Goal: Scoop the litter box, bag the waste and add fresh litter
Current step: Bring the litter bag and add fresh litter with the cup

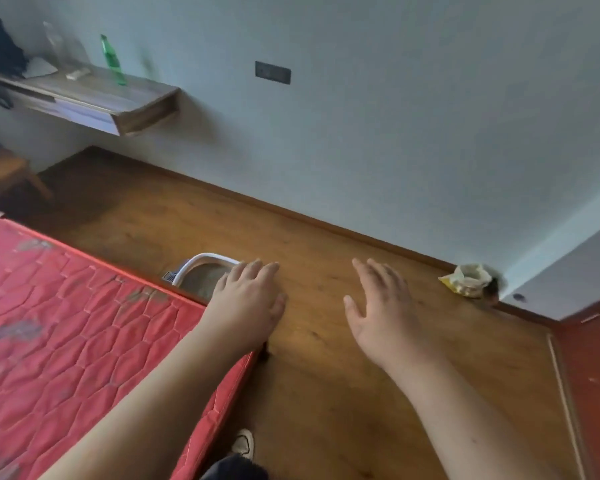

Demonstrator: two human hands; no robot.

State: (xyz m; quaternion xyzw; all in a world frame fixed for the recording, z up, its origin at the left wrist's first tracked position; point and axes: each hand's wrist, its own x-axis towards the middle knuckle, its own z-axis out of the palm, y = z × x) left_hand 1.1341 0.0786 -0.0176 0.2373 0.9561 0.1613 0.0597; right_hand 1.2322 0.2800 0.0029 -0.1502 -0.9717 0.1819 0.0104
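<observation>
Fingers, left hand: spread, empty.
Fingers, right hand: spread, empty.
Litter box: floor, beside mattress.

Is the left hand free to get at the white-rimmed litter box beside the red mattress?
Probably yes. The open, empty left hand hovers over the white-rimmed litter box; only the red mattress edge hides its near side.

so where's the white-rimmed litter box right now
In the head view, the white-rimmed litter box sits on the wooden floor left of centre, half hidden behind the red quilted mattress, under the left hand.
</observation>
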